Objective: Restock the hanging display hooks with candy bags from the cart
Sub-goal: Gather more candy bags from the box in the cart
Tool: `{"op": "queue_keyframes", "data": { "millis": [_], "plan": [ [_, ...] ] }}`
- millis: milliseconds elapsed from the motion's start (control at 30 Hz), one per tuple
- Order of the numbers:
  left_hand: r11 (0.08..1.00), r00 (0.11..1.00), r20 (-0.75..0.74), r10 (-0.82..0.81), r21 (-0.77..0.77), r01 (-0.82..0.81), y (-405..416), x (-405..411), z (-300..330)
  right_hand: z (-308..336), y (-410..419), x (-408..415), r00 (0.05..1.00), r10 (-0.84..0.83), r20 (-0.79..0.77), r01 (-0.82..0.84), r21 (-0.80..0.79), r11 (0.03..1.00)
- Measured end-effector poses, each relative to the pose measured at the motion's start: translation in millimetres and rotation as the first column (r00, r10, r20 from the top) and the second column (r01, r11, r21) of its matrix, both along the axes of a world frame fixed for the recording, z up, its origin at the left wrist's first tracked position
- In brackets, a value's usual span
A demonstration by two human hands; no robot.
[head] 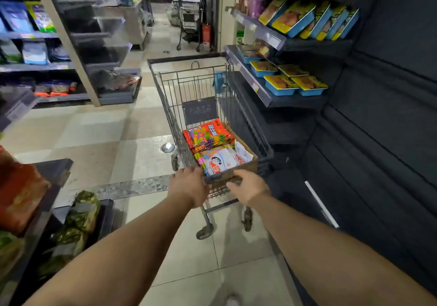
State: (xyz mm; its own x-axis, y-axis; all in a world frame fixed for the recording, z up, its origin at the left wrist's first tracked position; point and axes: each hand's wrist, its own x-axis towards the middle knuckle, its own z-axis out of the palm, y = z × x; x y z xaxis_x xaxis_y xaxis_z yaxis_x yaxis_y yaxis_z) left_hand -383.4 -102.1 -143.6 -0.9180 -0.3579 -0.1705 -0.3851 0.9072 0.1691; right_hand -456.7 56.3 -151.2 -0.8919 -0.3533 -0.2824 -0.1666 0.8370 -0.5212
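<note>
Both hands, left hand (189, 186) and right hand (248, 188), curl on cart (165, 97) handle; steer straight, keeping candy bags (209, 135) settled, no hooks visible.

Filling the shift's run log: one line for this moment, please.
phase: pushing cart | left hand and right hand: gripping cart handle | candy bags: in cart | hooks: unseen

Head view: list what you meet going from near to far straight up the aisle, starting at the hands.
left hand and right hand on the cart's near end → white candy bags → orange candy bags → dark sign → cart's far rim → second cart.
</note>
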Motion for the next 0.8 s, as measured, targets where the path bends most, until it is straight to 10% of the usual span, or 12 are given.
{"op": "queue_keyframes", "data": {
  "millis": [800],
  "plan": [
    [0.881,0.899,0.33,-0.288,0.46,0.114,-163,-382,-169,-101,-110,-298,0.898,-0.352,0.264,0.336,0.105,0.936]
  ]
}}
